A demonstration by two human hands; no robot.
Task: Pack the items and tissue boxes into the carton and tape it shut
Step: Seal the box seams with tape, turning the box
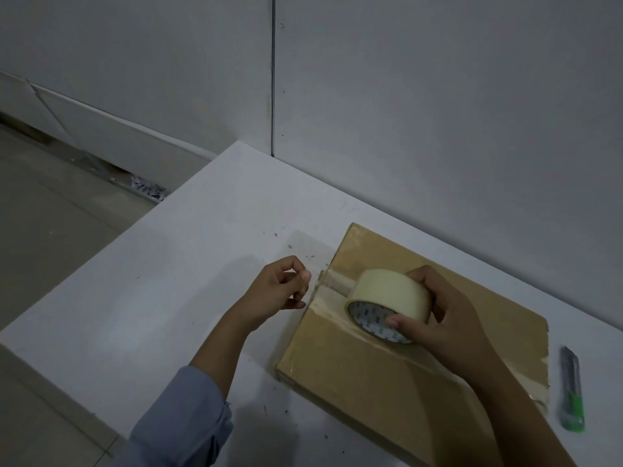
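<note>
Our right hand [448, 318] grips the cream tape roll [387, 298] on the closed brown cardboard carton [354, 372]; our left hand [283, 291], nearer the seam's left end, pinches the tape's free end there

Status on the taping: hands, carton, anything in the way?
Right hand grips beige tape roll on closed brown cardboard carton. Left hand pinches the tape end at carton edge. Green-tipped utility knife lies alongside, clear.

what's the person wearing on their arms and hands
The left arm wears a grey-blue long sleeve, pushed up and bunched below the elbow. The right arm shows no sleeve in view. Both the left hand and right hand are bare: no gloves, rings or watch visible.
</note>
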